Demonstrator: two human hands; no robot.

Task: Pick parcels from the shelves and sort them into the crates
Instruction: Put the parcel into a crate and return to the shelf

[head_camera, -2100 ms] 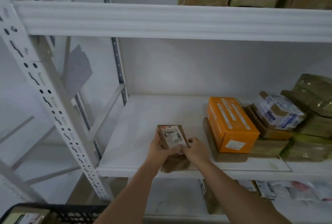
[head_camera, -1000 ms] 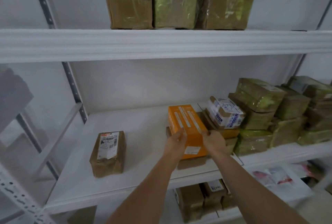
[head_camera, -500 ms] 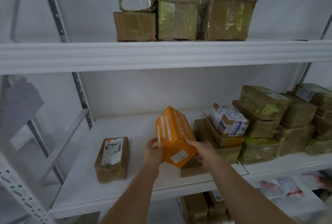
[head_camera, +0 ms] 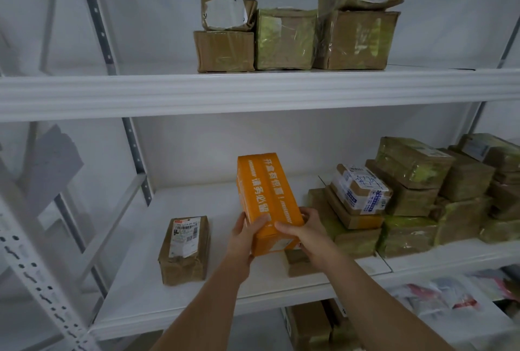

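Left hand (head_camera: 244,238) and right hand (head_camera: 305,231) both gripped the orange box (head_camera: 267,201), fingers curled around its near end. Half a second earlier it had tilted left near the brown stack; now it stood more upright, lifted above the middle shelf (head_camera: 197,294). The labelled brown parcel (head_camera: 184,249) lay unmoved at left. Taped parcels (head_camera: 408,190) remained stacked right, more on the top shelf (head_camera: 84,91).
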